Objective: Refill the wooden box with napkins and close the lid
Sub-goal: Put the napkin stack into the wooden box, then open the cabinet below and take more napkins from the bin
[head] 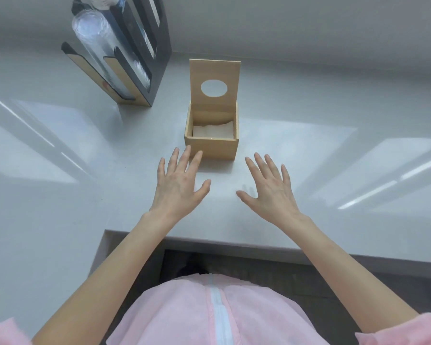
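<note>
A small wooden box [211,148] stands on the white counter [85,195], straight ahead of me. Its lid [214,70], with an oval hole, stands upright at the back. White napkins [214,130] lie low inside the box. My left hand [179,185] hovers flat, fingers spread, just in front of the box's left corner, fingertips overlapping its front face. My right hand [269,190] hovers the same way to the box's front right, apart from it. Both hands hold nothing.
A black and wood organiser [135,78] with a stack of clear plastic cups [95,38] and lids stands at the back left against the wall. The counter's front edge [209,245] runs just below my wrists, with a dark gap beneath.
</note>
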A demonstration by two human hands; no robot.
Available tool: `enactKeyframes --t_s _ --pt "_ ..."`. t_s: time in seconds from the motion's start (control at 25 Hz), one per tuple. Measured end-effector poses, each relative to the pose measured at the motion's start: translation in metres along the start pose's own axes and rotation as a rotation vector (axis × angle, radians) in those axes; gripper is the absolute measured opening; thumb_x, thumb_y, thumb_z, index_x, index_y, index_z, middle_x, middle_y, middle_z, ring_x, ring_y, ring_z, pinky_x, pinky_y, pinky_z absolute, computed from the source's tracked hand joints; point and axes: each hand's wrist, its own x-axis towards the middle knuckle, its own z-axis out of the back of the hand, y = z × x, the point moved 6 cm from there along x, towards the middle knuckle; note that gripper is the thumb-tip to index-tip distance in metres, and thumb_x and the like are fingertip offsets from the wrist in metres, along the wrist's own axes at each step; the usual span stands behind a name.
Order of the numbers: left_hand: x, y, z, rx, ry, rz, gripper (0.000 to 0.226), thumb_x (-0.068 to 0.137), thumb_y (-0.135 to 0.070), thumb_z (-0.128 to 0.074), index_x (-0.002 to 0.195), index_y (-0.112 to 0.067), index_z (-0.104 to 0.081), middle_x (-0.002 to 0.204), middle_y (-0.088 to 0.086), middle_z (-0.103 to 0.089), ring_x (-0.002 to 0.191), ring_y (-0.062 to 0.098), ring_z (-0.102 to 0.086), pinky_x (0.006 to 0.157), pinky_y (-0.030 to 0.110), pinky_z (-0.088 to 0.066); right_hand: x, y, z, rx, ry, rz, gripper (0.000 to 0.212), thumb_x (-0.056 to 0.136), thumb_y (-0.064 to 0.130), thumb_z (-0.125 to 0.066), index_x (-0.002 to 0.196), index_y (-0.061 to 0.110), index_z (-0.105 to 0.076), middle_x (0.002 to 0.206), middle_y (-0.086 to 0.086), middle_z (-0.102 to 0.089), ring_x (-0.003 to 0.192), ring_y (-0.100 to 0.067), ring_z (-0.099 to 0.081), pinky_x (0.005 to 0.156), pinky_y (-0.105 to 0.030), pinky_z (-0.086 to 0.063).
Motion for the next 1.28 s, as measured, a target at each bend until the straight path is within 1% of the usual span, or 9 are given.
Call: enactKeyframes --t_s 0.12,0.32,0.48,0.64,0.92,1.12,1.28 --pt "-0.030 -0.009 -0.010 0.050 0.013 0.055 0.063 0.094 -0.045 -0.035 0.148 -0.023 -0.012 0.159 0.004 -0.003 0.146 0.024 0.003 0.117 0.046 0.002 -0.026 -0.008 -0.004 -0.003 0.012 0.043 0.071 0.093 0.044 -0.043 0.149 0.023 -0.006 0.160 0.001 0.000 0.147 -0.018 0.007 0.118 -0.043 0.005" --pt "-0.091 -0.022 -0.026 0.028 0.001 0.150 0.062 0.094 -0.043 -0.035 0.148 -0.025 -0.011 0.159 0.003 -0.001 0.146 0.026 0.005 0.116 0.048 0.002 -0.072 -0.015 -0.016 0.020 0.041 0.104 0.069 0.093 0.043 -0.043 0.149 0.024 -0.007 0.160 0.001 -0.002 0.147 -0.018 0.005 0.118 -0.043 0.004" --pt "-0.137 -0.028 -0.036 -0.002 0.001 0.228 0.062 0.094 -0.042 -0.036 0.148 -0.023 -0.012 0.159 0.003 -0.003 0.146 0.025 0.004 0.116 0.047 0.002 -0.107 -0.018 -0.023 0.057 0.052 0.163 0.067 0.093 0.041 -0.043 0.149 0.022 -0.011 0.160 0.002 -0.006 0.148 -0.017 0.003 0.118 -0.042 0.004" --pt "-0.172 -0.032 -0.038 -0.006 -0.023 0.266 0.062 0.093 -0.041 -0.038 0.148 -0.020 -0.015 0.159 0.004 -0.006 0.146 0.026 0.001 0.116 0.047 0.002 -0.134 -0.014 -0.031 0.030 0.070 0.203 0.067 0.093 0.042 -0.042 0.149 0.022 -0.011 0.160 0.002 -0.006 0.148 -0.017 0.003 0.119 -0.042 0.004" --pt "-0.207 -0.026 -0.044 0.021 0.024 0.256 0.064 0.094 -0.042 -0.034 0.149 -0.022 -0.008 0.159 0.003 -0.001 0.146 0.024 0.005 0.117 0.045 0.004 -0.169 0.003 -0.043 0.032 0.051 0.215 0.066 0.093 0.042 -0.043 0.149 0.022 -0.013 0.160 0.001 -0.008 0.148 -0.018 0.001 0.119 -0.042 0.002" --pt "-0.222 -0.018 -0.045 0.029 0.038 0.201 0.065 0.094 -0.043 -0.034 0.149 -0.021 -0.008 0.159 0.002 -0.003 0.146 0.022 0.002 0.117 0.044 0.002 -0.190 0.017 -0.053 0.016 0.050 0.191 0.066 0.093 0.042 -0.042 0.149 0.022 -0.013 0.160 0.001 -0.007 0.148 -0.016 0.001 0.119 -0.041 0.003" --pt "-0.229 -0.010 -0.053 0.016 0.045 0.143 0.064 0.094 -0.042 -0.034 0.148 -0.016 -0.011 0.159 0.004 -0.008 0.146 0.019 -0.002 0.118 0.038 -0.001 -0.201 0.027 -0.069 0.020 0.078 0.180 0.064 0.094 0.039 -0.041 0.149 0.020 -0.014 0.160 -0.001 -0.009 0.148 -0.016 0.000 0.120 -0.038 -0.001"
